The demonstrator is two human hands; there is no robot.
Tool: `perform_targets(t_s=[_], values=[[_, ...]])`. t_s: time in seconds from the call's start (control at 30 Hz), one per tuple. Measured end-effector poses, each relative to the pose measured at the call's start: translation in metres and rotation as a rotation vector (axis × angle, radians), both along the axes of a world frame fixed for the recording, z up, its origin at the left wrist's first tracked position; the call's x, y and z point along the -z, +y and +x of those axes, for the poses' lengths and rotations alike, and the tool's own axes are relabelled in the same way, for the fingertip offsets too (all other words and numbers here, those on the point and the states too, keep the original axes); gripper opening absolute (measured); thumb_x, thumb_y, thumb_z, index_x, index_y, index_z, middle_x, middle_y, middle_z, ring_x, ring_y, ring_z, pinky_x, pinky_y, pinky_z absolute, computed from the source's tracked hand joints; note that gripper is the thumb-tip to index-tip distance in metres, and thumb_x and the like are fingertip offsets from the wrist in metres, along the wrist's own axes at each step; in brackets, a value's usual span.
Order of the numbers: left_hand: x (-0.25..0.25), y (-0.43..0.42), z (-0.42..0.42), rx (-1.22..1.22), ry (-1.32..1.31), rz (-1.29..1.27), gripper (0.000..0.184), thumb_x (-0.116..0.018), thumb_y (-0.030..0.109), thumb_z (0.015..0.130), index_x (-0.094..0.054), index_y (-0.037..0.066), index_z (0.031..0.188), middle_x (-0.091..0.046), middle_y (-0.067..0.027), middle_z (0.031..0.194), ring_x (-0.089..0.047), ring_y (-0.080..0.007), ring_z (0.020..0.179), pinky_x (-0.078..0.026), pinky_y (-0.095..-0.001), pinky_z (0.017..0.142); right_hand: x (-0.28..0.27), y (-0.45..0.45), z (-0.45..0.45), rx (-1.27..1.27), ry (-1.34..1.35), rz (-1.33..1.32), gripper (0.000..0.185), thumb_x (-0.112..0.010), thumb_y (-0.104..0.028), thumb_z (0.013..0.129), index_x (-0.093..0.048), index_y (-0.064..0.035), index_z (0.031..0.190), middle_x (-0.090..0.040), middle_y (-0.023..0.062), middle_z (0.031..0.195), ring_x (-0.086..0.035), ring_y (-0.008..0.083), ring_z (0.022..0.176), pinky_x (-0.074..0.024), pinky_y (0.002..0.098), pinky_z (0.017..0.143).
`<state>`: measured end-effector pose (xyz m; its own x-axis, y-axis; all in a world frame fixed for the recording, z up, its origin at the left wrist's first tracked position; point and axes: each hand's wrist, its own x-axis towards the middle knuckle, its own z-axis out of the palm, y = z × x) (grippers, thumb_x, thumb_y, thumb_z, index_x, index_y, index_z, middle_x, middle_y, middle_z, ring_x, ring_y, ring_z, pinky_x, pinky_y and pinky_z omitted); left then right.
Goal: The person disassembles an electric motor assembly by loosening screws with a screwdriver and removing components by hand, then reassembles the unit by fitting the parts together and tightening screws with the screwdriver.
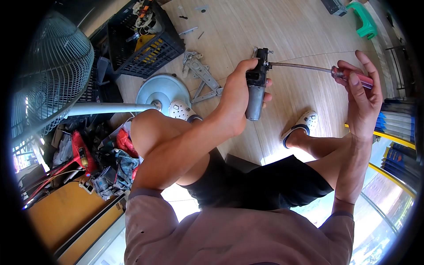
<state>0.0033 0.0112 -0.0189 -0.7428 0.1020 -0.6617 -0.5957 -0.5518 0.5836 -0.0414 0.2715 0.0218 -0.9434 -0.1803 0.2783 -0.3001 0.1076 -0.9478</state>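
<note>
My left hand (237, 90) is wrapped round a small electric motor (254, 101), which has a silver-grey cylinder at the lower end and a black housing at the top. Some of its fingertips show past the motor's right side. In my right hand (365, 104) is a screwdriver (304, 67) with a translucent red handle, gripped between thumb and fingers. Its long shaft runs level to the left, and the tip meets the housing's right side by a small screw or stud. Whether the tip sits in a screw head, I cannot tell.
A metal scissor-like bracket (203, 75) lies on the floor beside a fan's round base (164, 90). Behind it stands a black crate (150, 55) of parts. Clutter (106, 163) fills the left; a green stool (365, 22) and shelved packets (397, 119) are at right.
</note>
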Motion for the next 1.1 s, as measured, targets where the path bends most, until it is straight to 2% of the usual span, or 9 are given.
perform_targets(t_s=[0.07,0.17,0.27,0.37,0.47,0.57,0.67,0.97,1.1], values=[[0.001,0.000,0.000,0.000,0.012,0.000,0.046,-0.049,0.048,0.095,-0.061,0.007,0.111,-0.068,-0.0092,0.094,-0.064,-0.0192,0.072,-0.051,-0.0328,0.068,0.000,-0.001,0.002,0.099,0.010,0.126,0.044,-0.064,-0.019,0.098,-0.052,-0.0016,0.137,-0.072,0.0166,0.110,-0.072,0.0245,0.098,-0.0542,0.0364,0.094],[0.001,-0.001,0.000,-0.001,0.005,0.003,0.046,-0.049,0.048,0.095,-0.061,0.007,0.111,-0.068,-0.0092,0.094,-0.064,-0.0192,0.071,-0.051,-0.0326,0.067,0.001,0.004,-0.001,0.122,-0.088,0.198,0.043,-0.058,-0.018,0.101,-0.048,-0.0026,0.141,-0.069,0.0173,0.118,-0.070,0.0246,0.105,-0.0549,0.0361,0.094],[0.000,0.000,0.000,-0.001,0.013,0.008,0.045,-0.050,0.048,0.095,-0.061,0.007,0.110,-0.068,-0.0091,0.094,-0.064,-0.0191,0.071,-0.051,-0.0325,0.067,0.000,-0.003,0.002,0.119,-0.025,0.066,0.045,-0.062,-0.021,0.099,-0.051,-0.0014,0.138,-0.070,0.0172,0.115,-0.072,0.0243,0.096,-0.0552,0.0361,0.092],[-0.001,0.000,0.000,0.002,0.013,0.004,0.045,-0.050,0.048,0.095,-0.061,0.007,0.110,-0.068,-0.0089,0.094,-0.064,-0.0190,0.071,-0.051,-0.0323,0.067,0.003,-0.001,-0.001,-0.024,0.076,-0.027,0.046,-0.063,-0.021,0.098,-0.051,-0.0016,0.138,-0.069,0.0176,0.119,-0.072,0.0248,0.097,-0.0566,0.0359,0.089],[-0.001,0.000,0.001,-0.003,0.006,0.010,0.044,-0.050,0.048,0.095,-0.061,0.007,0.110,-0.068,-0.0089,0.094,-0.064,-0.0190,0.071,-0.050,-0.0321,0.067,0.002,-0.003,-0.001,-0.024,0.084,-0.057,0.046,-0.064,-0.021,0.098,-0.051,-0.0021,0.138,-0.071,0.0174,0.115,-0.072,0.0251,0.098,-0.0572,0.0358,0.088],[0.000,0.000,0.001,-0.002,0.001,0.004,0.045,-0.050,0.048,0.095,-0.061,0.007,0.110,-0.068,-0.0089,0.094,-0.064,-0.0189,0.071,-0.050,-0.0321,0.067,0.001,0.000,0.001,0.068,0.044,0.118,0.046,-0.065,-0.021,0.097,-0.052,-0.0026,0.137,-0.073,0.0166,0.109,-0.072,0.0254,0.099,-0.0570,0.0364,0.089],[0.001,0.000,0.001,-0.005,0.003,0.010,0.045,-0.050,0.048,0.095,-0.061,0.007,0.110,-0.068,-0.0089,0.094,-0.064,-0.0189,0.071,-0.050,-0.0320,0.067,-0.001,-0.003,0.001,0.163,-0.001,0.185,0.045,-0.065,-0.021,0.097,-0.053,-0.0026,0.136,-0.074,0.0165,0.104,-0.072,0.0256,0.100,-0.0570,0.0368,0.089],[-0.001,0.001,0.001,-0.001,0.005,0.013,0.045,-0.050,0.048,0.095,-0.060,0.007,0.110,-0.068,-0.0086,0.094,-0.064,-0.0192,0.072,-0.051,-0.0326,0.068,0.000,-0.008,0.000,0.010,0.085,-0.051,0.049,-0.063,-0.015,0.097,-0.047,-0.0037,0.142,-0.072,0.0173,0.109,-0.073,0.0262,0.098,-0.0560,0.0373,0.091],[0.000,0.001,0.001,-0.008,-0.010,0.005,0.045,-0.050,0.047,0.095,-0.060,0.007,0.110,-0.068,-0.0085,0.094,-0.064,-0.0191,0.073,-0.051,-0.0327,0.068,0.000,-0.003,0.000,0.057,0.072,0.121,0.050,-0.064,-0.019,0.097,-0.048,-0.0037,0.141,-0.073,0.0158,0.108,-0.073,0.0245,0.096,-0.0567,0.0360,0.089]])
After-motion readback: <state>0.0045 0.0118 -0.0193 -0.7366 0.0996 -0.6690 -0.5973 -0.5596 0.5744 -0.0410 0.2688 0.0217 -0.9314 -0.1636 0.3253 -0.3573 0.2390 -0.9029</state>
